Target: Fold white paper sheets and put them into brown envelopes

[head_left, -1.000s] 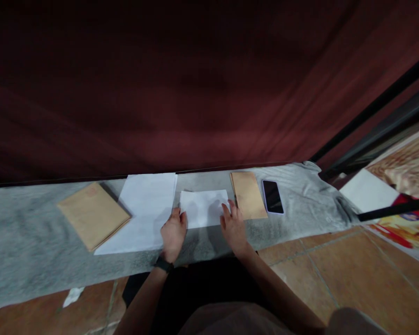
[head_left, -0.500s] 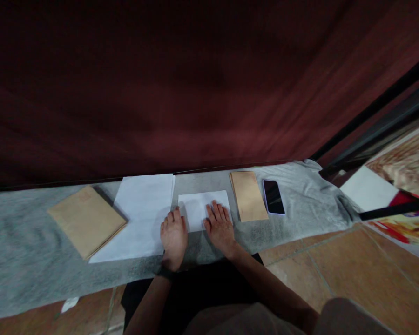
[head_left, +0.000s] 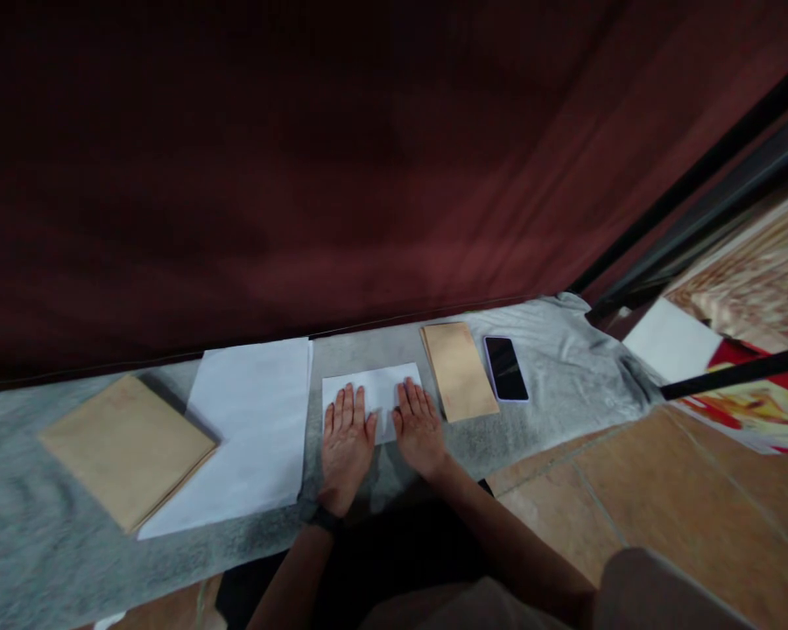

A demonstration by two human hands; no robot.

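A small folded white paper [head_left: 374,389] lies on the grey cloth [head_left: 52,542] in front of me. My left hand [head_left: 346,442] rests flat on its near left part, fingers stretched out and together. My right hand [head_left: 420,429] lies flat on its near right part, fingers also stretched out. Both hands press on the paper side by side, and neither grips anything. A black band is on my left wrist.
A large white sheet [head_left: 242,429] and a brown envelope [head_left: 126,448] lie to the left. A smaller brown envelope [head_left: 456,369] and a dark phone [head_left: 504,367] lie to the right. A dark red curtain [head_left: 341,175] hangs behind. Tiled floor [head_left: 663,490] is at right.
Both hands moved from the paper's side edges onto its near part, now flat and close together. The view has shifted a little to the right.
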